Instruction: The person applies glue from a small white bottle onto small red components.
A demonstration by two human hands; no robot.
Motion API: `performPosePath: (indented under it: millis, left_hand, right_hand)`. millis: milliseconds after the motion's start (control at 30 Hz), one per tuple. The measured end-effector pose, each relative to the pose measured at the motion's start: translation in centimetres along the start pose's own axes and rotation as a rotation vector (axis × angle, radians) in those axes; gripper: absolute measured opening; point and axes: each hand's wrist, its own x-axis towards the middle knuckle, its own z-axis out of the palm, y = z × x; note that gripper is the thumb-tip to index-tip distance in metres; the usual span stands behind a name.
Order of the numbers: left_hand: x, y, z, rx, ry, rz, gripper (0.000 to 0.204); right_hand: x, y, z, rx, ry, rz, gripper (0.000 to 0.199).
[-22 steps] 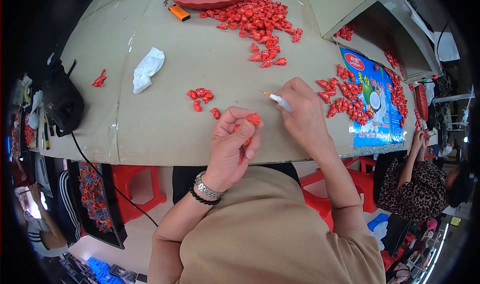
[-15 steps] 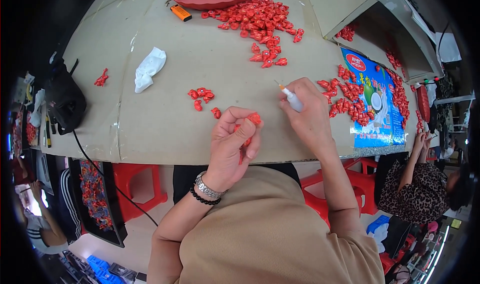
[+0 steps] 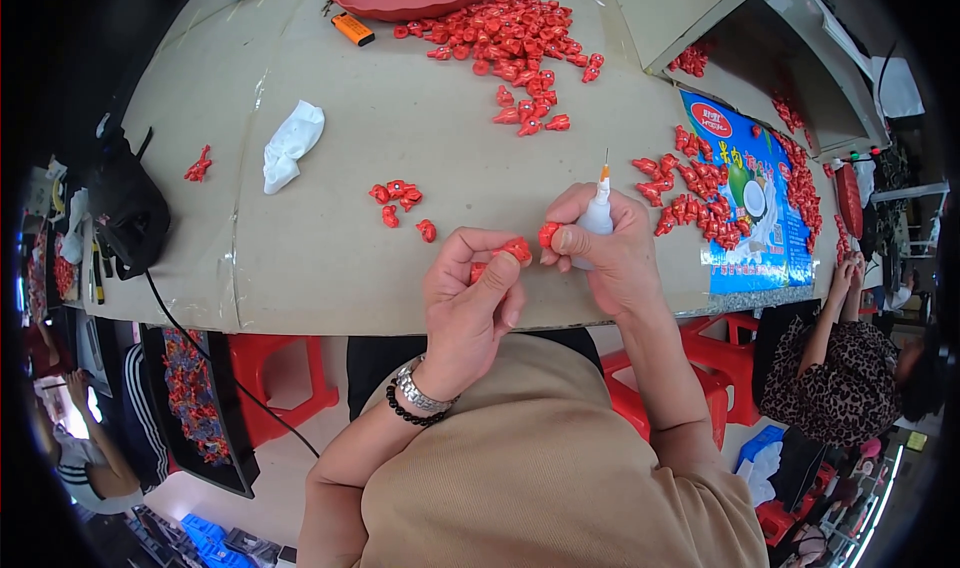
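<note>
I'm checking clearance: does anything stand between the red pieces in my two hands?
Nothing visible does: a gap separates the red piece in the right hand from the red part in the left hand. The white bottle sits outside that gap.

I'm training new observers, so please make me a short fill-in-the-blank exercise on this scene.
The left hand and right hand each hold a small piece coloured ____.
Of the two, only the ____ one also holds the white bottle.
The beaded bracelet beside the watch is coloured ____.
The crumpled white wad lies further to the ____ than the main red pile.
Missing words: red; right; black; left.
</note>
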Motion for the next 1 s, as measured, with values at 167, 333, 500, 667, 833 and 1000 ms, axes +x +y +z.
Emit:
performPosePath:
  millis: [167,333,500,667,833,1000]
  left_hand:
    - [-0.1,-0.3,-0.1,0.058,-0.007,0.045,0.015]
    - [-0.1,-0.4,-0.1,0.064,0.0,0.054,0.014]
    - [-0.2,-0.3,0.0,0.059,-0.005,0.055,0.013]
    - [-0.2,-0.6,-0.2,0.092,-0.03,0.084,0.012]
    - [-0.1,-0.7,-0.1,0.118,-0.016,0.122,0.01]
    - [1.4,-0.6,0.1,0.44,-0.089,0.271,0.011]
  right_hand:
    - [-0.5,-0.3,0.3,-0.112,-0.025,-0.019,0.008]
    - [-0.6,-0.2,0.4,-0.208,-0.029,-0.057,0.008]
    - [-0.7,-0.1,0.6,-0.217,-0.032,-0.076,0.008]
    - [-0.8,0.8,0.5,-0.079,-0.063,-0.043,0.007]
    - [-0.6,1.9,0.1,0.001,-0.068,-0.039,0.007]
    - [-0.4,2.7,-0.7,0.128,-0.086,-0.122,0.015]
